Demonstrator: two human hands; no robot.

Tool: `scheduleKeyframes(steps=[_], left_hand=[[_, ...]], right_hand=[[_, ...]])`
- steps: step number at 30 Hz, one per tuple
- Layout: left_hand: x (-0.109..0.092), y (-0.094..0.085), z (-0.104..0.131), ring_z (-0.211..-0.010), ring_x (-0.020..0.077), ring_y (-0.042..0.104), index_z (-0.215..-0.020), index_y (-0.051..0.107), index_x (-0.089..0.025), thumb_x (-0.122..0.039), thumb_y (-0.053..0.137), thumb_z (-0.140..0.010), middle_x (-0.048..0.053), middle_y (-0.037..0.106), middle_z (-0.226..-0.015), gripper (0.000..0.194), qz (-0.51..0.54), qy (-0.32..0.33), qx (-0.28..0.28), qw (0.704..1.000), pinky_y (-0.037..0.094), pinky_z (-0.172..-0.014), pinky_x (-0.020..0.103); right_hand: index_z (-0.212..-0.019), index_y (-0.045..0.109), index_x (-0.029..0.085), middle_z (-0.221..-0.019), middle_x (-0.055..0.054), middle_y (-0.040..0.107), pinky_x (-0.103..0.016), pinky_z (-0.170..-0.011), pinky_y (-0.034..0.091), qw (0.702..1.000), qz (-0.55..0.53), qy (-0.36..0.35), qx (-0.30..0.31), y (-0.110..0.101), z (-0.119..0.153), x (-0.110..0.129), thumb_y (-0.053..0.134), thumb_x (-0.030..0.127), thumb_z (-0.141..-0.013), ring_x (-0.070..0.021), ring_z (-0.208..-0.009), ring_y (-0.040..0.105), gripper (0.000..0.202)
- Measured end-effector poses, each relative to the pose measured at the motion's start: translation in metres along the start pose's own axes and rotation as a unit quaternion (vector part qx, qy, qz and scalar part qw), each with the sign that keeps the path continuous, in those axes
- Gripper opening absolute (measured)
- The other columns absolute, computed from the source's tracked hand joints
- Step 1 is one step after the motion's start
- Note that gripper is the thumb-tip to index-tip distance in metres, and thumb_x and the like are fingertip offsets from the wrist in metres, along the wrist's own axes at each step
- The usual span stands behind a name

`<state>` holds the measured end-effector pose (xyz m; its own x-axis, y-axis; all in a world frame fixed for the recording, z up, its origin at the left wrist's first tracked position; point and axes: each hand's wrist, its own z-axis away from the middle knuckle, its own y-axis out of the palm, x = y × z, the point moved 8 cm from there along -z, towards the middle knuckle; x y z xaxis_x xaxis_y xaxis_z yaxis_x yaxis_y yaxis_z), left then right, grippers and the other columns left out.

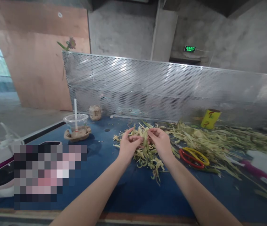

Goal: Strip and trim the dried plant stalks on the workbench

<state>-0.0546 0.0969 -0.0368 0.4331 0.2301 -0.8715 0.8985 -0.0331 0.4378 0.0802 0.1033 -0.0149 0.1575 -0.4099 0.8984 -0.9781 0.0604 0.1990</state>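
My left hand (129,145) and my right hand (161,142) meet over a heap of curled, pale green plant strips (149,160) on the blue tabletop. Between the fingertips of both hands is a pale green leaf strip (145,134), pinched from either side. Its lower end merges with the heap, so I cannot tell where it stops. Just right of my right forearm lie scissors (193,158) with one red and one yellow handle loop. Their blades are partly hidden among the leaves.
Long dried leaves (201,138) spread across the right side, with a yellow roll (210,119) behind. A lidded plastic cup (75,121) with a straw stands left in a cardboard holder (78,134). A perforated metal screen (133,84) borders the back. Purple-and-white tools (263,174) lie right.
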Motion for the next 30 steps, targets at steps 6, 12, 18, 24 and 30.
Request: scheduleKeyframes(steps=[6, 12, 18, 24, 30], left_hand=[[0.003, -0.008, -0.003, -0.045, 0.0079, 0.054, -0.107, 0.043, -0.011, -0.014, 0.069, -0.056, -0.004, 0.059, -0.059, 0.057, 0.011, -0.003, -0.038, 0.999, 0.049, -0.049, 0.024], [0.003, -0.016, -0.005, -0.043, 0.0059, 0.052, -0.095, 0.05, -0.012, -0.014, 0.072, -0.052, -0.003, 0.06, -0.058, 0.048, -0.006, -0.004, -0.065, 0.998, 0.038, -0.04, 0.016], [0.007, -0.01, -0.005, -0.04, 0.0062, 0.051, -0.091, 0.051, -0.013, -0.016, 0.073, -0.051, -0.004, 0.06, -0.056, 0.046, 0.015, -0.017, -0.04, 0.999, 0.038, -0.041, 0.017], [0.007, 0.001, 0.001, -0.05, 0.0082, 0.056, -0.1, 0.049, -0.013, -0.018, 0.072, -0.056, -0.002, 0.061, -0.062, 0.05, 0.046, -0.026, 0.004, 0.999, 0.042, -0.045, 0.018], [0.007, 0.005, 0.002, -0.053, 0.0087, 0.058, -0.107, 0.049, -0.013, -0.017, 0.075, -0.054, -0.002, 0.062, -0.063, 0.06, 0.067, -0.049, 0.013, 0.996, 0.045, -0.05, 0.018]], right_hand=[[-0.071, 0.054, 0.017, -0.056, 0.004, 0.055, -0.021, -0.042, 0.041, 1.0, -0.007, -0.002, 0.003, -0.002, -0.002, -0.001, 0.067, 0.029, -0.06, -0.0083, -0.045, 0.049, 0.02], [-0.069, 0.052, 0.018, -0.055, 0.004, 0.051, -0.024, -0.043, 0.045, 0.996, -0.008, 0.012, 0.085, 0.012, 0.001, 0.01, 0.064, 0.036, -0.062, -0.0098, -0.046, 0.05, 0.023], [-0.07, 0.049, 0.02, -0.06, 0.002, 0.054, -0.025, -0.04, 0.046, 0.997, 0.041, -0.009, 0.07, 0.011, 0.002, 0.012, 0.063, 0.035, -0.063, -0.0128, -0.05, 0.053, 0.022], [-0.071, 0.052, 0.019, -0.069, -0.002, 0.057, -0.028, -0.056, 0.049, 0.989, 0.125, -0.079, 0.025, 0.005, 0.006, 0.018, 0.063, 0.029, -0.063, -0.0153, -0.062, 0.058, 0.017], [-0.068, 0.053, 0.019, -0.065, -0.001, 0.059, -0.028, -0.053, 0.048, 0.99, 0.125, -0.069, 0.01, 0.002, 0.005, 0.017, 0.064, 0.03, -0.062, -0.0152, -0.059, 0.058, 0.017]])
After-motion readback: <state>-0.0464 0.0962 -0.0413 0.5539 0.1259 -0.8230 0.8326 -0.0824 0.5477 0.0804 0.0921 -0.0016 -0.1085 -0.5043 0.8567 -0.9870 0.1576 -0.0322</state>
